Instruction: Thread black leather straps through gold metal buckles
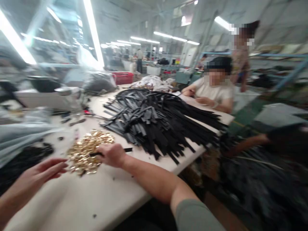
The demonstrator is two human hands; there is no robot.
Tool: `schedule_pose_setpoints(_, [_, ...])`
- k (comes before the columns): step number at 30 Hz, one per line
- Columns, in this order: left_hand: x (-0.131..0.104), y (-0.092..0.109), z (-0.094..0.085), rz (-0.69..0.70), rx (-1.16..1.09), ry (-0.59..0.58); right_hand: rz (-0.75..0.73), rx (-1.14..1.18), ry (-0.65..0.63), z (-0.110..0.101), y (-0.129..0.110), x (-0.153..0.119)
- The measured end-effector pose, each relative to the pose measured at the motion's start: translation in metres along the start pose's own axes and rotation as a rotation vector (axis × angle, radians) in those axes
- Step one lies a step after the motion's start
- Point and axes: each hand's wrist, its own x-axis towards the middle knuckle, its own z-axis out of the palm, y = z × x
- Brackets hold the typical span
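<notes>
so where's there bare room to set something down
Widest is the near tabletop, between the left hand, gold pieces and right arm, with just small dark specks. A narrow strip separates the gold pieces from the black straps, partly taken by the right hand. Crowded: centre, under those straps, and left, around the plastic.

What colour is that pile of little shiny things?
The little shiny things are gold, seen best in the head view.

You're in a factory workshop
Rows of tube lights (pixel 145 40) hang beyond your bench (pixel 84 199); black strips (pixel 154 118) lie heaped toward its right edge, near a co-worker (pixel 214 93).
</notes>
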Motion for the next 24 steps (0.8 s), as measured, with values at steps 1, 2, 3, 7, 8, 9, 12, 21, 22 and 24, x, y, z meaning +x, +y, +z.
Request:
schedule_pose_setpoints(1, [0.0,-0.005,-0.014,0.049,-0.014,0.005,0.087,0.006,-0.008,-0.004,0.002,-0.001])
schedule_pose_setpoints(2, [0.001,-0.01,-0.028,0.092,-0.008,0.04,0.088,0.041,0.019,-0.005,0.006,-0.002])
schedule_pose_setpoints(3, [0.003,-0.017,-0.041,0.128,0.002,0.048,0.064,0.085,0.048,-0.003,0.01,-0.001])
schedule_pose_setpoints(7, [0.013,-0.045,-0.079,0.223,0.121,0.145,0.013,0.217,0.126,0.014,0.026,0.007])
schedule_pose_setpoints(8, [0.014,-0.051,-0.083,0.224,0.138,0.175,0.039,0.238,0.109,0.017,0.027,0.007])
schedule_pose_setpoints(9, [0.014,-0.056,-0.085,0.225,0.153,0.202,0.06,0.256,0.087,0.019,0.027,0.006])
schedule_pose_setpoints(12, [0.011,-0.064,-0.082,0.244,0.208,0.264,0.132,0.297,0.031,0.022,0.028,0.003])
schedule_pose_setpoints(21, [0.02,-0.034,-0.05,0.412,0.52,0.381,0.11,0.42,0.026,0.02,0.029,0.005])
schedule_pose_setpoints(22, [0.021,-0.03,-0.047,0.418,0.545,0.38,0.123,0.4,0.025,0.02,0.029,0.005])
schedule_pose_setpoints(24, [0.022,-0.026,-0.043,0.427,0.583,0.366,0.158,0.355,0.03,0.02,0.03,0.005])
